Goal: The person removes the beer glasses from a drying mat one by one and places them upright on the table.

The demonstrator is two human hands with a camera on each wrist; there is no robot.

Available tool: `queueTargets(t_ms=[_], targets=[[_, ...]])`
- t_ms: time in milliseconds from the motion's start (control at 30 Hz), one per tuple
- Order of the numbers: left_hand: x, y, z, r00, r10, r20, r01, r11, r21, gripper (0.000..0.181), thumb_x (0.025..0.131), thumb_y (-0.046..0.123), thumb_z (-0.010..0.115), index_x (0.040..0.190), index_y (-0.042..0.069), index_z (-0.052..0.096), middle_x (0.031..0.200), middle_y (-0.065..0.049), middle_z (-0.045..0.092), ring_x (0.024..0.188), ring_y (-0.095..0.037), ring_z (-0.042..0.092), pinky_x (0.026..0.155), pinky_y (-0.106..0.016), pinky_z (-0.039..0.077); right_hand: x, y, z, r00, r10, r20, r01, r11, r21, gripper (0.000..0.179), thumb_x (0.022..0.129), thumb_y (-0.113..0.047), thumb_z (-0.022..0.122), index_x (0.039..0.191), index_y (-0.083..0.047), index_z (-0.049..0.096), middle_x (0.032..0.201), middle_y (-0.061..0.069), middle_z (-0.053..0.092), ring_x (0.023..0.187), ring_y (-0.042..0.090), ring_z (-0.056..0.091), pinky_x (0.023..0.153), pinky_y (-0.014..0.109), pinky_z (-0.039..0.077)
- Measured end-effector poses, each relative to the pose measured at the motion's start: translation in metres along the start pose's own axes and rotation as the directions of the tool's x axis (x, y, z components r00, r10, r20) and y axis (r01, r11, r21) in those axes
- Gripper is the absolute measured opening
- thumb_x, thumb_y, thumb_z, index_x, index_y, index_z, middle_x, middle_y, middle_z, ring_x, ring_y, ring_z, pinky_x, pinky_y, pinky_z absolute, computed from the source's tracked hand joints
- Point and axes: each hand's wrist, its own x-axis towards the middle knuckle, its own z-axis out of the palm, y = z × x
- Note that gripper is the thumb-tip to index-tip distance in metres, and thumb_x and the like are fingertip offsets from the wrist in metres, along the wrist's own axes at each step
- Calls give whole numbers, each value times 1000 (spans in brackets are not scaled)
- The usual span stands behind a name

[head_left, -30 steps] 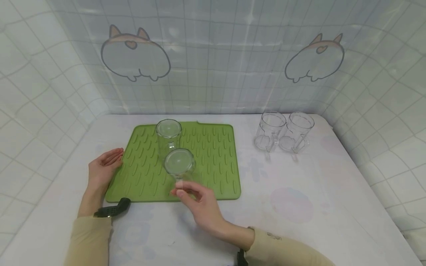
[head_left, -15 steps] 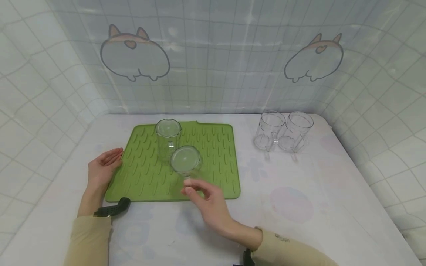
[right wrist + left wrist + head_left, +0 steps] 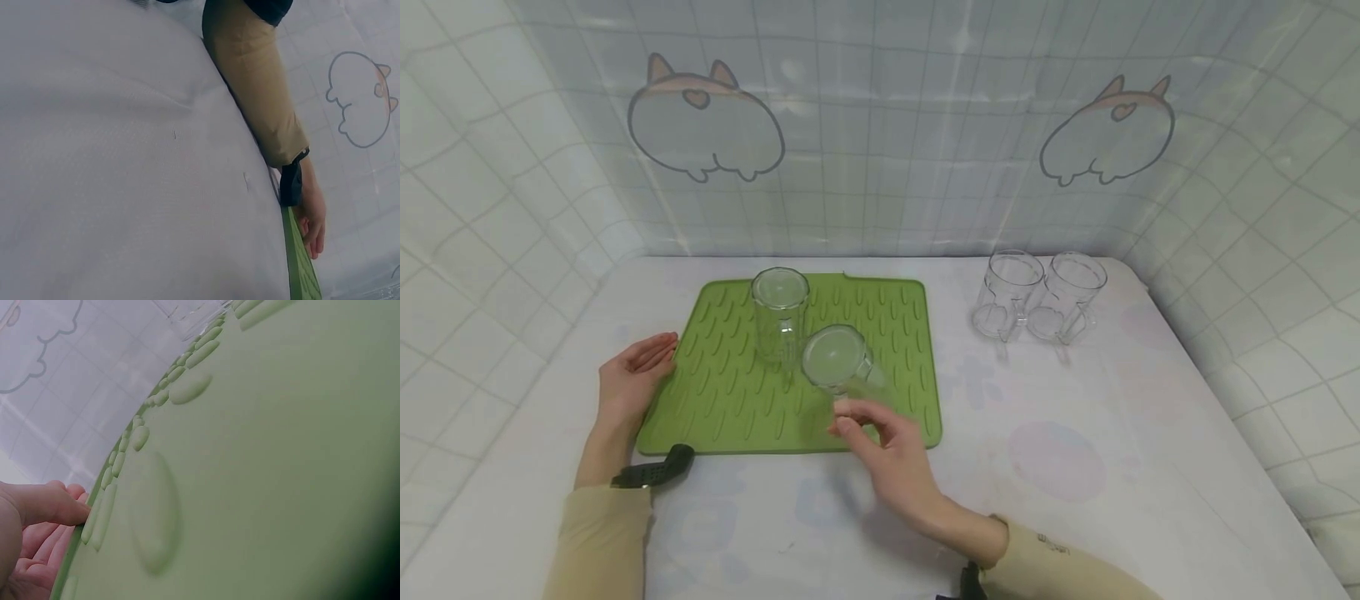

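Observation:
My right hand [image 3: 891,450] pinches the handle of an upside-down clear glass mug [image 3: 837,357], base upward, over the front middle of a green ridged mat [image 3: 737,400]. Just behind and left of it, a second glass mug [image 3: 780,292] stands upside down on the mat. My left hand [image 3: 628,379] rests at the mat's left edge with its fingers loosely curled. In the left wrist view, the thumb [image 3: 59,505] of that hand touches the mat's rim. The right wrist view shows the white tabletop and my left hand [image 3: 312,206], not the held mug.
Two upright glass mugs [image 3: 1013,287] stand side by side at the back right of the white table [image 3: 1037,533]. Tile-patterned sheeting [image 3: 910,167] with drawn animal figures rises behind the table and at both sides.
My right hand has carried the glass mug to the right and slightly back over the mat, away from the standing upside-down mug. The left hand stays at the mat's edge.

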Motion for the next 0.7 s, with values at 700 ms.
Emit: queueTargets(t_ms=[700], targets=[[2, -3, -1, 1000, -7, -2, 7, 1000, 7, 51, 93, 1, 67, 141, -1, 52, 130, 4, 68, 101, 8, 65, 88, -7, 52, -3, 1, -19, 985, -160, -71, 147, 977, -154, 17, 96, 0, 61, 110, -2, 71, 88, 15, 71, 84, 16, 65, 70, 22, 57]])
